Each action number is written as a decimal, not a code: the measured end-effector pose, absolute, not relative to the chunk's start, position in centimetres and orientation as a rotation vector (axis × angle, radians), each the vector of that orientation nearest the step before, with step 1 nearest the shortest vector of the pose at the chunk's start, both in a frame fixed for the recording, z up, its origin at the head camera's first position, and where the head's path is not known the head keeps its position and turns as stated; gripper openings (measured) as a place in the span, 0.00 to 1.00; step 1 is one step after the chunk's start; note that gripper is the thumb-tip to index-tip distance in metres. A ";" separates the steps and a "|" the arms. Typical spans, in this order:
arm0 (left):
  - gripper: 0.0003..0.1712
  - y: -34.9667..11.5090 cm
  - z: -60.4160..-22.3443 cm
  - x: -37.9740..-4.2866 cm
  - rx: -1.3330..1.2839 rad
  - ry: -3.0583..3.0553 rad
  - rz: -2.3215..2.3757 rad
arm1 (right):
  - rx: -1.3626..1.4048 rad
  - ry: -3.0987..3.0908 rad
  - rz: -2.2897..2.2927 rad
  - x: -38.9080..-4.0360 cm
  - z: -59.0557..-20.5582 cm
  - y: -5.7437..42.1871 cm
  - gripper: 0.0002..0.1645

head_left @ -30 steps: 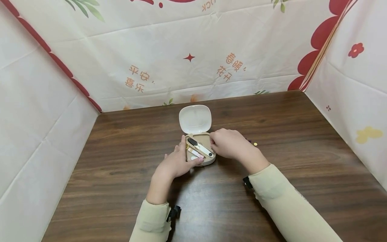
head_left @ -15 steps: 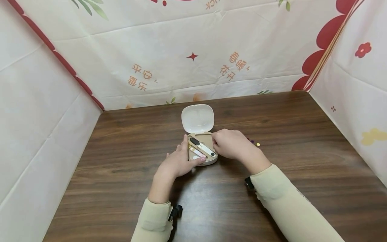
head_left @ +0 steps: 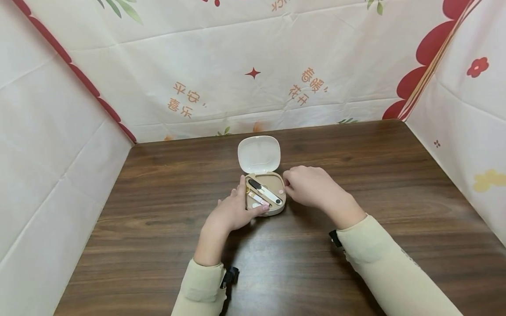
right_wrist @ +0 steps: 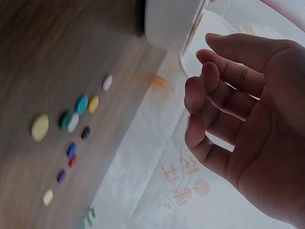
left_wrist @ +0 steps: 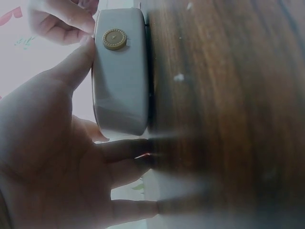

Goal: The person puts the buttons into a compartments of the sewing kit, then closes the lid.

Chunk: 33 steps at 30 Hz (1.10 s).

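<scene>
A small white case stands on the table with its lid raised. Its beige insert holds a slim white tool with a black end, a pink-and-white strip, and a small pale pink disc in the right compartment. My left hand rests against the case's left side, thumb on the front rim and fingers extended. A round tan knob shows on the front wall. Just off the case's right edge is my right hand, its fingers loosely bent around nothing in the right wrist view.
Several small coloured discs, button-like, lie scattered on the table to the right of the case; my right hand hides them in the head view. A printed white cloth hangs behind the dark wood table and along its sides.
My right hand has drawn back rightward from the case's right compartment, bringing the pale pink disc into sight. My left hand keeps its place on the case. The head view has shifted slightly.
</scene>
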<state>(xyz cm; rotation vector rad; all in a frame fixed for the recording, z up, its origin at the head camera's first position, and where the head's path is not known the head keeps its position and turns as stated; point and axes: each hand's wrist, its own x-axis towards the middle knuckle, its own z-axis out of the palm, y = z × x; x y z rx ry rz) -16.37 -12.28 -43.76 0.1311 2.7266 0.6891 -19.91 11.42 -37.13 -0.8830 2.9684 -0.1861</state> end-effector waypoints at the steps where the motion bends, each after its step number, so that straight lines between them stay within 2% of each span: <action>1: 0.76 -12.3 -43.9 -16.4 0.128 2.728 0.691 | -0.880 2.966 -0.180 -19.9 -36.9 11.7 0.06; 9: 0.72 -12.1 -41.6 -15.2 0.115 2.711 0.707 | -0.861 2.959 -0.133 -19.6 -35.8 14.4 0.06; 13: 0.73 -12.3 -42.5 -15.5 0.131 2.734 0.707 | -0.830 2.953 -0.115 -19.6 -35.8 15.8 0.06; 19: 0.71 -12.2 -42.2 -15.4 0.133 2.721 0.717 | -0.777 2.918 -0.108 -20.1 -36.4 18.3 0.02; 25: 0.68 -12.0 -41.4 -15.1 0.114 2.711 0.713 | -0.680 2.864 -0.115 -21.0 -37.5 20.4 0.04; 33: 0.71 -12.1 -42.2 -15.3 0.125 2.712 0.755 | -0.643 2.854 -0.051 -21.4 -38.9 22.3 0.10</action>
